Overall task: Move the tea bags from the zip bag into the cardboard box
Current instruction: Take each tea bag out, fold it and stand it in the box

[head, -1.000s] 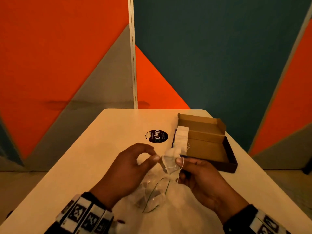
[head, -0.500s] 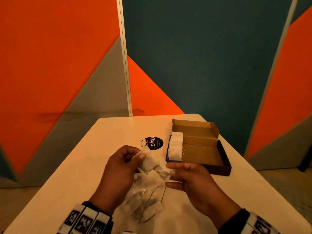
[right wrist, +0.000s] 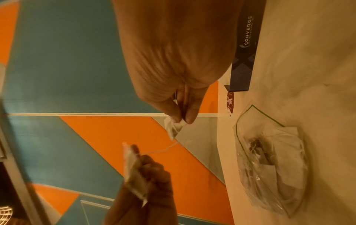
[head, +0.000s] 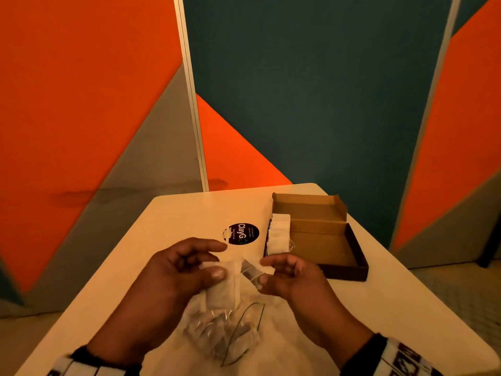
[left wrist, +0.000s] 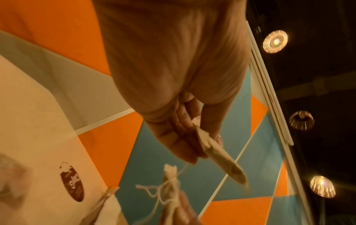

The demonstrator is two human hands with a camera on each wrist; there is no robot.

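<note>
Two white tea bags are held above the clear zip bag [head: 225, 329], joined by a tangled string. My left hand [head: 214, 263] pinches the larger tea bag [head: 225, 283] between thumb and fingers; the left wrist view shows that bag [left wrist: 217, 155] in my left hand [left wrist: 204, 146]. My right hand [head: 267, 270] pinches the other tea bag [right wrist: 174, 126] by its top, as seen at my right hand [right wrist: 182, 118]. The open cardboard box [head: 325, 240] lies at the right rear, with several tea bags [head: 279, 234] stacked along its left wall. More tea bags lie inside the zip bag [right wrist: 269, 159].
The pale table [head: 189, 213] carries a round black sticker [head: 241, 234] just beyond my hands. The box's dark outer wall [right wrist: 246, 45] stands close to my right wrist. Orange, grey and teal wall panels rise behind the table's far edge.
Both hands have drawn slightly apart, each now with its own tea bag and a string stretched between them. A second ago the right hand held one tea bag up near the box.
</note>
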